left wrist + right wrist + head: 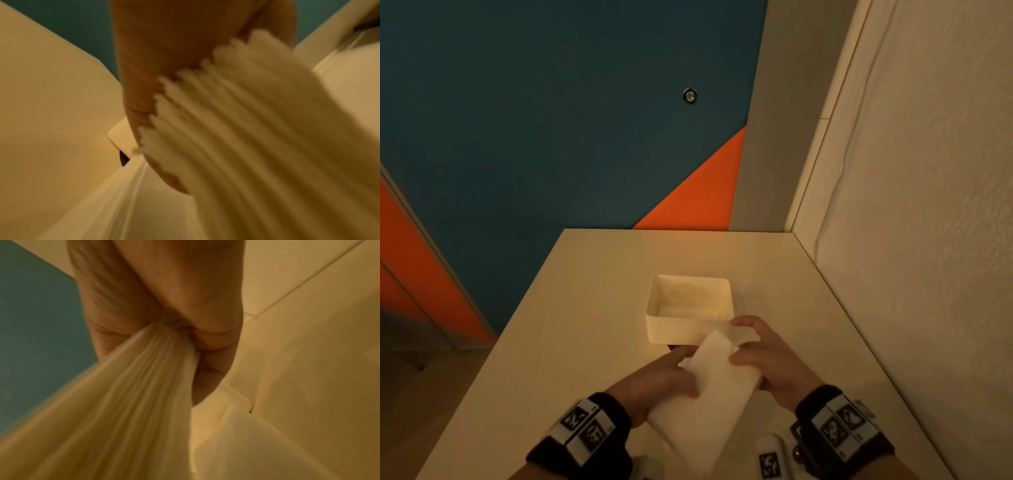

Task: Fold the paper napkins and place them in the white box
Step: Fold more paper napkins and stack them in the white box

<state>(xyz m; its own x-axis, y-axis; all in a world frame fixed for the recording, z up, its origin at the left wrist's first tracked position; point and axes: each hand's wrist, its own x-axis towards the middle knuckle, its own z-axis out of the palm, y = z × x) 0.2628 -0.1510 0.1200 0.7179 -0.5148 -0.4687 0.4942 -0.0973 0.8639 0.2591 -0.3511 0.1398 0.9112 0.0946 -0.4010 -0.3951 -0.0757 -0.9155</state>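
Head view: napkin [717, 380] held above the tabletop's [571, 325] near edge, just short of the white box [654, 323]; left hand [657, 383] and right hand [767, 363] pinching its far end. Thin, limp, easily torn; best taken at corners. Room open leftward; wall [911, 205] along the right edge.

Left wrist: fingers [160, 68] clamped on the scalloped edge, blurred.

Right wrist: fingers [216, 334] bunching paper tightly.

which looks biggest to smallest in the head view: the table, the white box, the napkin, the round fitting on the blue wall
1. table, by far
2 and 3. napkin and white box look alike in area; the napkin is nearer the camera, so no ranking
4. round fitting, smallest
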